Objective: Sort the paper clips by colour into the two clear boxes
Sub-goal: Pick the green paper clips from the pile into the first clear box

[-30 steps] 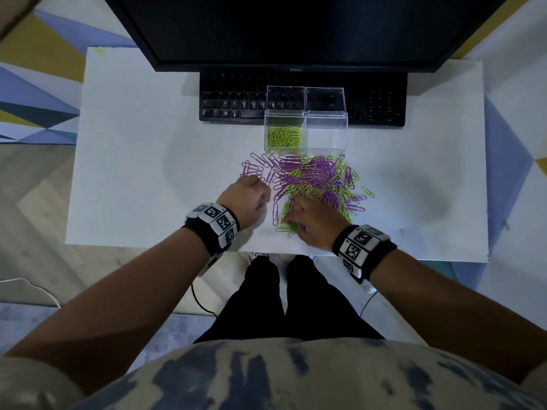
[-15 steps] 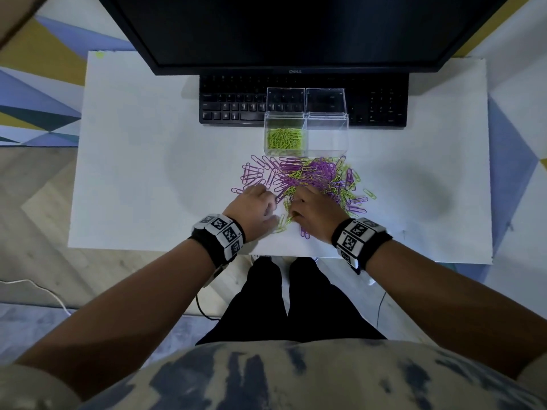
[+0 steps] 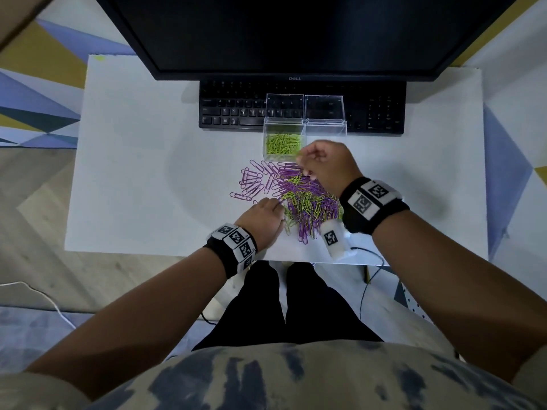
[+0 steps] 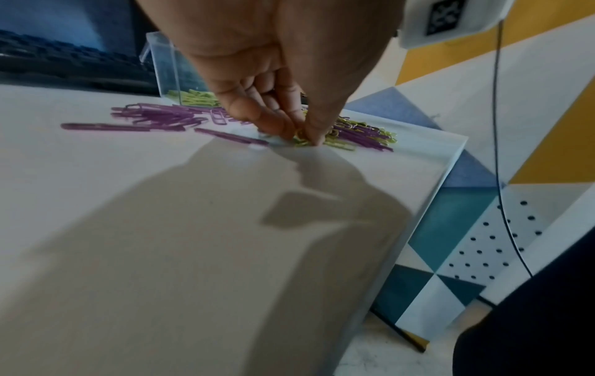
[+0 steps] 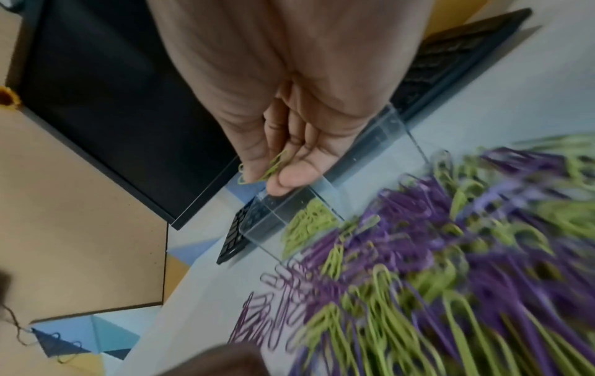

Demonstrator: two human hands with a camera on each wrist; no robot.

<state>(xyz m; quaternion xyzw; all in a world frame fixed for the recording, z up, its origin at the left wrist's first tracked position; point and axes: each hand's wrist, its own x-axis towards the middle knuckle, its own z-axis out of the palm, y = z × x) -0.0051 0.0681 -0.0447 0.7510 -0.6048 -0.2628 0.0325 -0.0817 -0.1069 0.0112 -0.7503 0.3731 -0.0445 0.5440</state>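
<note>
The right hand (image 3: 328,167) hangs above the far edge of the mixed pile of paper clips (image 3: 302,202), its grip narrow, thumb and fingers pinching a few green clips (image 5: 273,162). Just beyond and a little left of that grip stands the left clear box (image 3: 268,143), holding a heap of green paper clips (image 3: 282,143); its lid is tipped up behind it. The right clear box (image 3: 325,130) sits directly past the right hand, touching its twin, and part of it is hidden by the knuckles. Both boxes back straight onto a black keyboard (image 3: 231,110), with a dark monitor (image 3: 296,34) looming over that.

The left hand (image 3: 262,217) rests low on the white counter (image 3: 133,173) at the near-left corner of the pile; in the left wrist view its fingertips (image 4: 283,124) are drawn together on green clips at the pile's edge, a narrow pinching grip. A loose fan of purple clips (image 3: 251,182) lies just beyond it.

Left of the left hand the counter runs open and bare to its edge; right of the right hand there is likewise broad free surface. The counter's near edge lies close behind both wrists, with a thin black cable (image 3: 370,253) crossing it near the right wrist's camera (image 3: 333,238).
</note>
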